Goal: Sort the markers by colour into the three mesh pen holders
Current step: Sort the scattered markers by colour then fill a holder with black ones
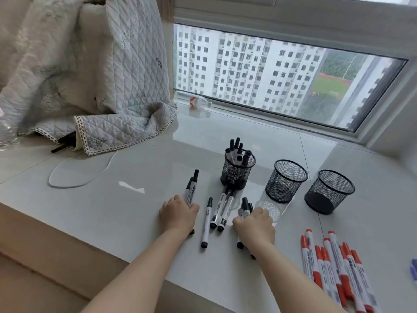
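**Black markers: gathering the last ones**

Red markers (334,269) wait near right. Left hand (179,213) and right hand (255,224) each clamp a bunch of black markers (207,222) on the sill. Next: lift both bunches into the far-left holder (238,170); the other two holders (286,180) stand empty.

A home, most likely a bedroom high in an apartment block. The sill (135,199) is a wide, glossy tiled window ledge. Above it a window (282,82) looks out on white residential towers and a sports field. At the sill's left end lies a rumpled quilt (90,86), with a white cable (79,175) trailing from under it.
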A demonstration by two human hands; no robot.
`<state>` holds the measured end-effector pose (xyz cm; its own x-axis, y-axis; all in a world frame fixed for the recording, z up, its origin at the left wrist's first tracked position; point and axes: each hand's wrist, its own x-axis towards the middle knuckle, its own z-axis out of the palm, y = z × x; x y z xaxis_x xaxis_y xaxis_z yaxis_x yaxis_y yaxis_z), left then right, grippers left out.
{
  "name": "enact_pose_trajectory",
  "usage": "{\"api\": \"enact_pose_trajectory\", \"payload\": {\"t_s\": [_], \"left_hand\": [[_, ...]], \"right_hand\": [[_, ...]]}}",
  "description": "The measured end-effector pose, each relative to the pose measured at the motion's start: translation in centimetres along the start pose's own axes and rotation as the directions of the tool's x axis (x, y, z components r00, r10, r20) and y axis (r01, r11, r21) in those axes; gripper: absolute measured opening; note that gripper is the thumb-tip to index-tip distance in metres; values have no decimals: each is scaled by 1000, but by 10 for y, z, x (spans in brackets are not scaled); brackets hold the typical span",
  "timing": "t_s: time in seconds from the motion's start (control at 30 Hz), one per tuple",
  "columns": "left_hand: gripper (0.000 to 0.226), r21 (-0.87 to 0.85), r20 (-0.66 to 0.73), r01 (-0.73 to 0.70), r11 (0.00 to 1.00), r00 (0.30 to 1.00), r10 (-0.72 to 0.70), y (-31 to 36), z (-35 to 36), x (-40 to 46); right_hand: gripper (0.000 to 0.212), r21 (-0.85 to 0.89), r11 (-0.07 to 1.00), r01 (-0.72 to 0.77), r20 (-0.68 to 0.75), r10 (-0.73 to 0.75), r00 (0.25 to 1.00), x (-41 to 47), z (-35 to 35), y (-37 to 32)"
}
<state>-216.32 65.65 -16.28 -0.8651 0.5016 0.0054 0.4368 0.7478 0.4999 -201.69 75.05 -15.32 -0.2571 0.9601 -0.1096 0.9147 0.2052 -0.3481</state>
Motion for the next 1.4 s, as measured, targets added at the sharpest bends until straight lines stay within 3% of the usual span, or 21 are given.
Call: {"api": "enact_pose_trajectory", "payload": {"t_s": [0.17,0.37,0.47,0.6,0.73,0.9,1.0,1.13,1.27,1.4], "left_hand": [[31,-147,-86,-4,989,996,-9,-1,1,-3],[26,-328,-81,49,944,993,-80,-7,-1,0],[18,-485,-15,86,870,994,-106,-1,-8,5],[13,-682,-34,60,729,993,-114,30,-21,16],[13,-743,-49,23,669,995,-89,76,-38,35],[20,-872,-48,-12,490,997,-60,127,-51,61],[23,-916,-67,-48,399,997,-35,153,-52,75],[28,-918,-112,-111,381,993,20,168,-40,90],[24,-920,-140,-148,363,989,47,174,-27,101],[29,-911,-155,-179,372,984,93,174,-19,107]], "right_hand": [[45,26,999,40,36,-41,999,10,-5,5],[25,72,996,54,73,-59,996,22,-16,15],[23,235,972,28,84,-49,995,25,-27,20],[9,591,805,60,44,-106,993,26,-51,19],[18,692,691,211,-140,-159,977,42,-92,1],[24,870,388,304,-300,-74,951,76,-144,-38],[23,897,275,346,-353,-25,935,95,-149,-62],[20,931,210,299,-303,-12,953,116,-129,-78],[18,984,43,173,-175,50,983,136,-104,-79],[17,976,138,171,-178,42,983,141,-82,-78]]}}
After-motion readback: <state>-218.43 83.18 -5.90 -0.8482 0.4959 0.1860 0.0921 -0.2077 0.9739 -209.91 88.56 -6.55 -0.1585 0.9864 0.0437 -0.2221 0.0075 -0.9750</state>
